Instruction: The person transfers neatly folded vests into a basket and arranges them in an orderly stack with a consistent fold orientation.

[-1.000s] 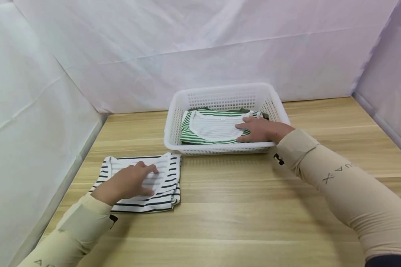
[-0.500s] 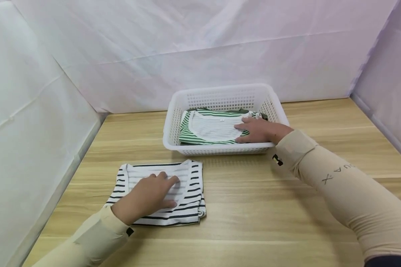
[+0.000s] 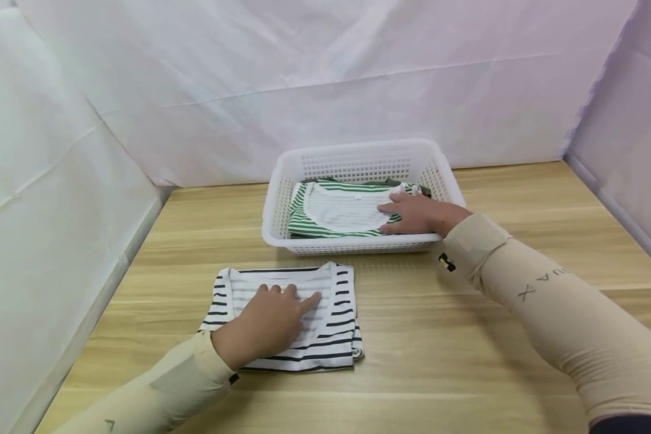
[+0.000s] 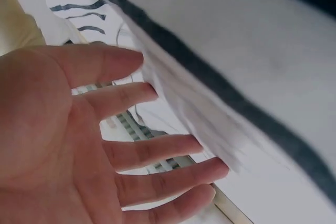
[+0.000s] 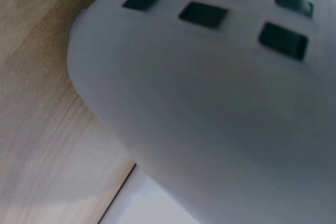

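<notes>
A folded white shirt with black stripes (image 3: 340, 328) lies on the table, left of centre and nearer than the basket. My left hand (image 3: 268, 322) rests on its pale neckline, index finger pointing toward the right. In the left wrist view the fingertips (image 4: 191, 142) touch the striped cloth, with the fingers extended and slightly spread. Farther back, a folded green-and-white striped shirt (image 3: 339, 208) lies in a white plastic basket (image 3: 352, 243). My right hand (image 3: 418, 214) reaches over the basket's front right corner and rests on that shirt, fingers spread. The right wrist view shows the basket wall (image 5: 173, 82) but no hand.
Dark green cloth (image 3: 393, 182) shows beneath the green-striped shirt. The wooden table (image 3: 412, 343) spreads in front of the basket. White sheeting (image 3: 331, 72) stands behind the table, with more along the left and right sides.
The black-striped shirt has slid right across the table together with my left hand, and a little toward me. My right hand stays on the green-striped shirt in the basket.
</notes>
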Available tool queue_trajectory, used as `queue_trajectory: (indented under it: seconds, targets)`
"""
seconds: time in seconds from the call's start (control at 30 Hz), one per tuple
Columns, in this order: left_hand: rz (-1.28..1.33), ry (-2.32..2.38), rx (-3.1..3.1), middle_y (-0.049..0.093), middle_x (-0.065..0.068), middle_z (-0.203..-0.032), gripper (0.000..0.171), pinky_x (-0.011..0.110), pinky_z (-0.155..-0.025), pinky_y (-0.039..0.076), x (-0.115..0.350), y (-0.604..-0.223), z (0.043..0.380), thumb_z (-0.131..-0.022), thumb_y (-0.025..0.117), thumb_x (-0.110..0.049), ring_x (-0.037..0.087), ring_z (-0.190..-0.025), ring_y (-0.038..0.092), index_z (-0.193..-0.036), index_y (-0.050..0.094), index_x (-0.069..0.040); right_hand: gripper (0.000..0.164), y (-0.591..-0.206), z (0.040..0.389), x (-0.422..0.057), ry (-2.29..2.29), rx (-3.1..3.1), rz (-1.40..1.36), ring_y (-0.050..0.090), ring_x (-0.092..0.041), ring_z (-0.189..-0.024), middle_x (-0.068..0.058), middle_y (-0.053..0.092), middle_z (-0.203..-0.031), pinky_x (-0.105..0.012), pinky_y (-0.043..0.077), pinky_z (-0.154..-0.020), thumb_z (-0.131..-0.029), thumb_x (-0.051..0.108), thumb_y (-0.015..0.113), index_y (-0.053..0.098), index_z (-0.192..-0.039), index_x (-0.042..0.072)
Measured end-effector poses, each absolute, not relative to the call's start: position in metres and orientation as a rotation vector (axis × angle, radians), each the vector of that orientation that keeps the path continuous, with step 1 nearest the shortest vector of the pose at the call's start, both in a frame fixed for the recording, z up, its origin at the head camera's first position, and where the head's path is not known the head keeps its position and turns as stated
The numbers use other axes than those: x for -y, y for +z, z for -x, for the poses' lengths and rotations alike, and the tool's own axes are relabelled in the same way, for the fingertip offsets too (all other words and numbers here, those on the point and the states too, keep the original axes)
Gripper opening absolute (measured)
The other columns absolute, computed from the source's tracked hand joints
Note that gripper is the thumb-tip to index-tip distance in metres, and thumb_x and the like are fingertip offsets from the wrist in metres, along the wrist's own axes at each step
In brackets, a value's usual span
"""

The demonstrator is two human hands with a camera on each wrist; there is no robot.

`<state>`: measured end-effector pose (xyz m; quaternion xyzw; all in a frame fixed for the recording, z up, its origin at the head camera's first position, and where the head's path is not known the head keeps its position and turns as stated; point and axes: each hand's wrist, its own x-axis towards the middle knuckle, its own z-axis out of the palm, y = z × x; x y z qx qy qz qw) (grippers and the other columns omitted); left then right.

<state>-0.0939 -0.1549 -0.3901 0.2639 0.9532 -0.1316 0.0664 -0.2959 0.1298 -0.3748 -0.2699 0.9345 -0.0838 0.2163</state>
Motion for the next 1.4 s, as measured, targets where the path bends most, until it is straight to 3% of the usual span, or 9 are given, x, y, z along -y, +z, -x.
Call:
queue_trajectory:
  seconds: [0.13, 0.37, 0.67, 0.83, 1.0, 1.23, 1.4]
  targets:
    - [-0.836, -0.475, -2.849, 0.068, 0.016, -0.105, 0.054, 0.047, -0.073, 0.053, 0.140, -0.392, 0.093, -0.095, 0.063, -0.034, 0.033, -0.079, 0.065, -0.146, 0.051, -0.025, 0.068, -0.376, 0.296, -0.129, -0.217, -2.583, 0.751, 0.008, -0.043, -0.154, -0.022, 0.013, -0.166, -0.064, 0.009, -0.121, -0.102, 0.048, 0.050, 0.030, -0.158, 0.015]
    - [-1.000, -0.653, -2.874, 0.068, 0.012, -0.096, 0.051, 0.039, -0.065, 0.053, 0.107, -0.394, 0.093, -0.094, 0.062, -0.034, 0.026, -0.070, 0.062, -0.143, 0.055, -0.025, 0.067, -0.377, 0.295, -0.130, -0.207, -2.595, 0.766, 0.010, -0.043, -0.153, -0.022, 0.015, -0.166, -0.064, 0.010, -0.121, -0.102, 0.047, 0.050, 0.031, -0.158, 0.015]
    - [-1.050, -0.698, -2.803, 0.069, 0.009, -0.106, 0.047, 0.037, -0.073, 0.057, 0.071, -0.395, 0.103, -0.100, 0.055, -0.036, 0.024, -0.082, 0.067, -0.145, 0.052, -0.024, 0.068, -0.377, 0.293, -0.129, -0.176, -2.604, 0.752, 0.012, -0.044, -0.153, -0.021, 0.016, -0.166, -0.064, 0.014, -0.120, -0.102, 0.050, 0.049, 0.031, -0.158, 0.017]
    - [-1.076, -0.750, -2.819, 0.070, 0.006, -0.105, 0.045, 0.035, -0.066, 0.057, 0.052, -0.395, 0.106, -0.100, 0.054, -0.038, 0.020, -0.084, 0.069, -0.143, 0.056, -0.023, 0.068, -0.376, 0.296, -0.126, -0.178, -2.608, 0.733, 0.012, -0.044, -0.153, -0.019, 0.015, -0.167, -0.065, 0.015, -0.120, -0.101, 0.051, 0.049, 0.031, -0.158, 0.020]
    - [-1.003, -0.810, -2.739, 0.069, 0.001, -0.110, 0.048, 0.034, -0.062, 0.057, 0.024, -0.394, 0.106, -0.103, 0.049, -0.042, 0.015, -0.088, 0.067, -0.148, 0.049, -0.026, 0.068, -0.375, 0.297, -0.126, -0.177, -2.600, 0.716, 0.011, -0.043, -0.153, -0.018, 0.014, -0.167, -0.064, 0.017, -0.120, -0.101, 0.051, 0.050, 0.030, -0.158, 0.021]
    - [-0.901, -0.858, -2.665, 0.068, -0.004, -0.115, 0.047, 0.036, -0.060, 0.060, -0.003, -0.390, 0.107, -0.101, 0.055, -0.038, 0.013, -0.091, 0.066, -0.146, 0.050, -0.027, 0.068, -0.376, 0.297, -0.127, -0.169, -2.604, 0.720, 0.010, -0.044, -0.153, -0.019, 0.014, -0.167, -0.064, 0.014, -0.120, -0.101, 0.051, 0.050, 0.029, -0.159, 0.020]
    - [-0.970, -0.901, -2.677, 0.068, -0.006, -0.101, 0.035, 0.034, -0.048, 0.057, -0.003, -0.389, 0.108, -0.101, 0.053, -0.037, 0.012, -0.082, 0.067, -0.132, 0.060, -0.023, 0.068, -0.376, 0.296, -0.126, -0.172, -2.597, 0.733, 0.010, -0.044, -0.153, -0.020, 0.014, -0.167, -0.065, 0.015, -0.120, -0.101, 0.049, 0.050, 0.029, -0.159, 0.019]
